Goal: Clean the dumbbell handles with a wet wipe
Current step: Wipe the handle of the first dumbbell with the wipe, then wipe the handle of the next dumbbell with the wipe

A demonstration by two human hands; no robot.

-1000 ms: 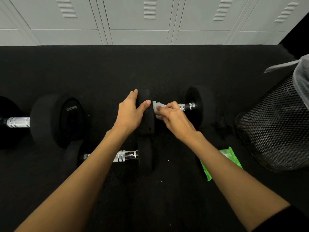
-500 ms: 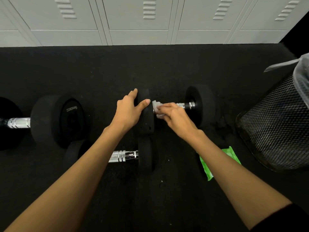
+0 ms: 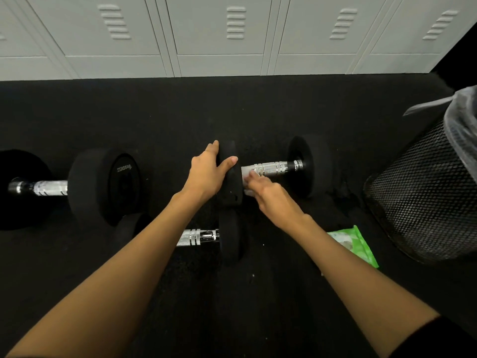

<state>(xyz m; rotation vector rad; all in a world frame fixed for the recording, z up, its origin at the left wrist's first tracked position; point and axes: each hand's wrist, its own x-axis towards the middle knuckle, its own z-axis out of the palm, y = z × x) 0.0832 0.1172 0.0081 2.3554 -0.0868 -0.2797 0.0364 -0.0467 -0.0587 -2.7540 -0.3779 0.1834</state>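
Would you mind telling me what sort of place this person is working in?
Most likely a gym locker room: grey metal lockers line the far wall, dumbbells lie on the black floor, and a mesh waste bin stands alongside.

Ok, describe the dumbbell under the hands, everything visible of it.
The dumbbell has two round black heads, rubbery-looking, joined by a ringed chrome handle. It lies on the black floor, handle running left to right. The left hand holds its left head, thumb across the rim; the right hand holds a white wet wipe against the handle's left end. The right head is untouched.
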